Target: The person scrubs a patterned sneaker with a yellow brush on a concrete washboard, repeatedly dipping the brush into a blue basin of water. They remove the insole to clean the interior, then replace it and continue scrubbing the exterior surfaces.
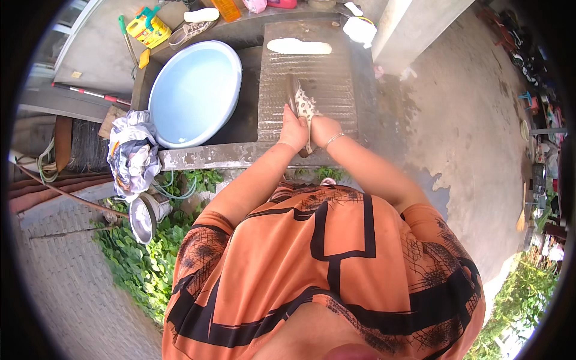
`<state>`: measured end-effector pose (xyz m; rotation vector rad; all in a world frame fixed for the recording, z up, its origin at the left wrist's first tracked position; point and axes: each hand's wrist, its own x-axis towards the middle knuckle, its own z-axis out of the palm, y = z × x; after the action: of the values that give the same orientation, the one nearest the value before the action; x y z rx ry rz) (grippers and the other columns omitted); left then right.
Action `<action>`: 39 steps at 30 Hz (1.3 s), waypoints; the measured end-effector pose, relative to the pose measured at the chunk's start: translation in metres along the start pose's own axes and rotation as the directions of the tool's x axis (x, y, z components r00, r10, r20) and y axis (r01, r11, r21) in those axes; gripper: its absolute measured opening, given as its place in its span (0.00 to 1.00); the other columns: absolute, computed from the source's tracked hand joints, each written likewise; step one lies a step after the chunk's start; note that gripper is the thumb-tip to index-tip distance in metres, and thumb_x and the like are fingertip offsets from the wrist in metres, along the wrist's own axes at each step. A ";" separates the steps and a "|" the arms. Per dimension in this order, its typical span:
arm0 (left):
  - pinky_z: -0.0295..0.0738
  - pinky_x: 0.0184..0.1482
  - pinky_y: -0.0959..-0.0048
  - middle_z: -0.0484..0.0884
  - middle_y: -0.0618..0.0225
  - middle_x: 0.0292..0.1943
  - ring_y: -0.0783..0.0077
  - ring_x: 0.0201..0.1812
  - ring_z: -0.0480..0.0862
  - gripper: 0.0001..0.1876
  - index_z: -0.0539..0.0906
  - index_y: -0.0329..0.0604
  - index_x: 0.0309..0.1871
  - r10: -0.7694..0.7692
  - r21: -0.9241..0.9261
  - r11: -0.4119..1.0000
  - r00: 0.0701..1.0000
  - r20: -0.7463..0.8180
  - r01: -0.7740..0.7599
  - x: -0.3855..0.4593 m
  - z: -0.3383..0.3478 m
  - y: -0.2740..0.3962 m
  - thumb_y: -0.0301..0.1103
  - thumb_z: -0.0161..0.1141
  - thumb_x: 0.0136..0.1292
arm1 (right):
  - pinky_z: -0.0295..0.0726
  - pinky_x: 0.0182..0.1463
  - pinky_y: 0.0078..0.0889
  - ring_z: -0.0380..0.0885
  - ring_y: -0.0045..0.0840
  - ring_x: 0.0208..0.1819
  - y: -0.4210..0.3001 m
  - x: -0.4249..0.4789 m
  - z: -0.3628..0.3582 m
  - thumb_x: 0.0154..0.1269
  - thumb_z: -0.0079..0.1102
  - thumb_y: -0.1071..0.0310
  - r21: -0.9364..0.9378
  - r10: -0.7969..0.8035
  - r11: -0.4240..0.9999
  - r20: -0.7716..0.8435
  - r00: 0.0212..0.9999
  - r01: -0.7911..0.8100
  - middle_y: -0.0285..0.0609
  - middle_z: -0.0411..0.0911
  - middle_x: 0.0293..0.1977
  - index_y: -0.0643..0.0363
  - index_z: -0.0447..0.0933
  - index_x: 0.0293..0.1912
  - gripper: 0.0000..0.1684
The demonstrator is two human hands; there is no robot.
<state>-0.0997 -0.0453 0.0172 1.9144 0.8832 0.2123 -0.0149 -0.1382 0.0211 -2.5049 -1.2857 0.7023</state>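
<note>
A spotted fabric shoe (pixel 307 104) with a brown sole is tipped on its side over the ribbed washboard slab (pixel 333 76) of a concrete sink. My left hand (pixel 294 129) grips it along the sole side, thumb towards the top. Against the upper, my right hand (pixel 326 130) has its fingers curled at the shoe; their tips are hidden. Farther up the slab lies a white insole (pixel 299 46). In the basin to the left, a large light-blue plastic tub (pixel 195 94) leans tilted.
A matching shoe (pixel 193 33), another white insole (pixel 201 15) and a yellow jug (pixel 148 29) stand on the back ledge. Crumpled cloth (pixel 133 153) hangs over the sink's left corner, above a metal basin (pixel 142 219). A concrete pillar (pixel 405 36) rises at the right.
</note>
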 end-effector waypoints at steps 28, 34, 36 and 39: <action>0.64 0.64 0.57 0.66 0.33 0.62 0.38 0.61 0.70 0.33 0.44 0.33 0.72 -0.043 0.171 0.985 0.992 0.118 0.023 0.005 -0.015 0.010 0.36 0.43 0.70 | 0.80 0.44 0.46 0.82 0.44 0.40 0.000 0.019 -0.002 0.62 0.47 0.62 -0.082 -0.073 0.994 0.023 0.997 0.074 0.53 0.82 0.38 0.60 0.79 0.44 0.17; 0.67 0.61 0.56 0.69 0.36 0.60 0.39 0.59 0.72 0.33 0.45 0.38 0.73 -0.001 0.096 0.995 0.996 0.087 -0.008 -0.004 -0.016 -0.001 0.37 0.44 0.70 | 0.79 0.42 0.49 0.82 0.45 0.39 0.009 -0.037 -0.025 0.64 0.44 0.63 0.016 -0.047 0.999 0.167 0.985 0.045 0.55 0.81 0.36 0.62 0.76 0.46 0.17; 0.68 0.60 0.55 0.71 0.35 0.58 0.38 0.57 0.74 0.32 0.45 0.37 0.72 0.043 0.148 0.988 0.997 0.061 -0.052 0.000 -0.010 -0.009 0.36 0.43 0.70 | 0.79 0.43 0.49 0.82 0.46 0.39 0.003 -0.008 -0.025 0.64 0.45 0.63 -0.070 -0.111 0.990 0.128 0.986 0.120 0.55 0.81 0.36 0.61 0.77 0.45 0.17; 0.69 0.58 0.52 0.75 0.35 0.53 0.38 0.53 0.77 0.32 0.45 0.35 0.71 -0.139 0.265 0.958 0.984 0.109 0.106 0.002 -0.017 0.017 0.36 0.43 0.69 | 0.78 0.42 0.49 0.81 0.47 0.37 -0.007 0.030 -0.015 0.63 0.46 0.63 -0.090 -0.114 0.989 0.008 0.993 0.114 0.55 0.81 0.34 0.60 0.78 0.40 0.14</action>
<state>-0.0983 -0.0361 0.0391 2.0779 0.9775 -0.1042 0.0026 -0.1100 0.0272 -2.4770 -1.4799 0.6350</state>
